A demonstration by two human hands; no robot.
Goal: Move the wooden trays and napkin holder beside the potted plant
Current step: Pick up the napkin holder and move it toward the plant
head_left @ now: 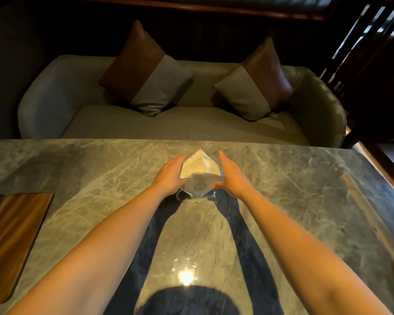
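Both hands, left hand (170, 173) and right hand (231, 175), clasp a clear plastic napkin holder (200, 176) on the glossy marble table (305, 201), smooth wooden tray (14, 237) off left.

Head-worn camera looks forward and steeply down, close over the marble table (305, 201), facing a sofa (191, 126)

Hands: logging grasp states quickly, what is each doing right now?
Left hand: closed on the left side of the clear napkin holder.
Right hand: pressed flat against the holder's right side, gripping it.
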